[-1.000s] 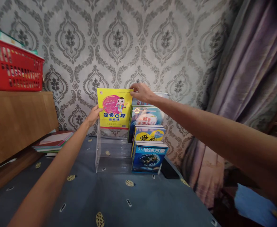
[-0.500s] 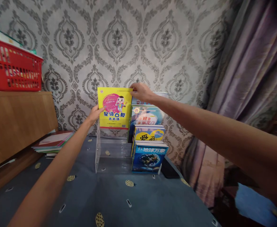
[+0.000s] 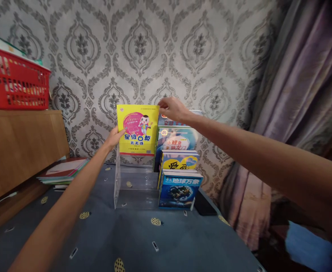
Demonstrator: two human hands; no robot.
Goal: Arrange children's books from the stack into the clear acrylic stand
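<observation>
A yellow workbook (image 3: 134, 147) with a pink cartoon cover stands upright in the top tier of a clear acrylic book rack (image 3: 139, 198), on its left side. My left hand (image 3: 115, 138) grips the workbook's left edge, thumb on the front cover and fingers behind. At the top right corner, my right hand (image 3: 173, 108) has its bent fingers at the very edge. Just below that hand are a book with a pale blue cover (image 3: 170, 121) and a teal book (image 3: 179, 139). Lower tiers hold a yellow-and-blue book (image 3: 179, 161) and a blue earth book (image 3: 179, 190).
A red basket (image 3: 18, 81) rests on a wooden cabinet (image 3: 27, 143) at left. Stacked books (image 3: 65, 168) lie beside it. Right of the rack is a flat black object (image 3: 205, 204). A dark patterned cloth (image 3: 126, 234) covers the table; a curtain (image 3: 267, 151) hangs at right.
My right hand has shifted slightly right, so its fingertips overlap the workbook's corner less. The workbook and my left hand stay in nearly the same place.
</observation>
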